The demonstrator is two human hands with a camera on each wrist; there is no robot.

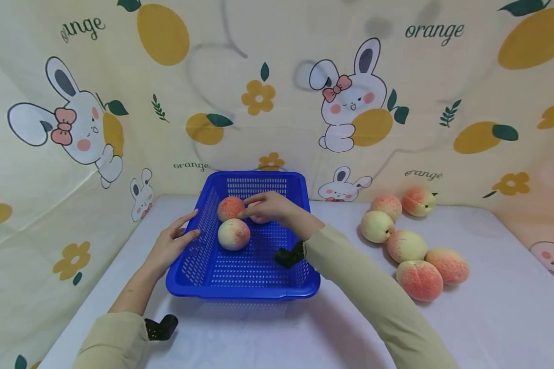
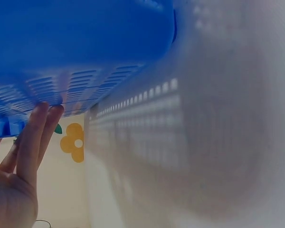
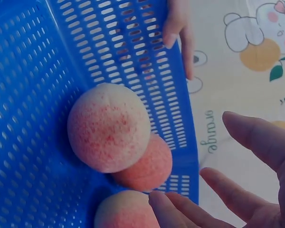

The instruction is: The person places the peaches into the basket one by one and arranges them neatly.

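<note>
Blue and slotted, the basket [image 1: 243, 293] sits on the white counter [image 1: 503, 307] with three peaches inside. On my head feed, the red peach [image 1: 230, 207] lies toward the basket's left side, the pale peach [image 1: 234, 236] just in front of it, and the third peach [image 1: 259, 220] is partly covered by the right hand [image 1: 277, 206].

That hand reaches down into the basket from the right, its fingers spread wide (my wrist view makes that plain). One fingertip overlaps a peach there, though whether it touches I cannot tell.

The left hand [image 1: 171, 243] holds the basket's left edge, thumb lapped over the rim, the other fingers nearly straight along the outside wall.

To the basket's right, well apart from it, I see six more peaches [image 1: 407, 246] clustered on the counter, some yellowish, some deep pink. Beige sleeves [image 1: 364, 292] cover both forearms, with a black piece [image 1: 161, 328] beside each cuff. Behind everything hangs a cream cloth [image 1: 277, 133] printed with rabbits, oranges and flowers.
</note>
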